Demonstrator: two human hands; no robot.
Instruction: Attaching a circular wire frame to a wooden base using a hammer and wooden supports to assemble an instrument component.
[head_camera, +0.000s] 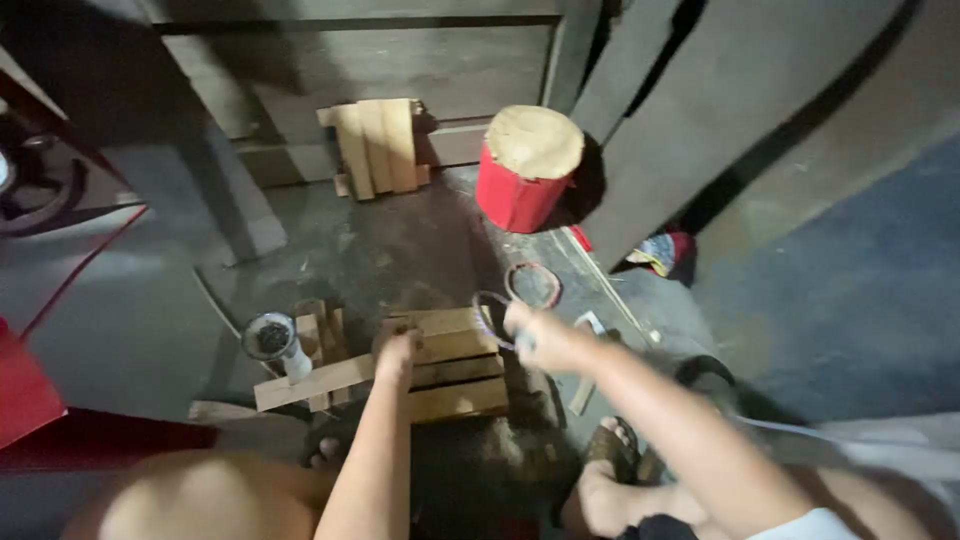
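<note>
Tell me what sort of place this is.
Probably a rough woodworking spot on a bare concrete floor: wood slats under the hands, more boards stacked by the wall, and big dark panels leaning nearby.

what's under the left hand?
The left hand rests on a stack of wooden slats, with one long slat crossing beneath. The floor under the stack is covered.
</note>
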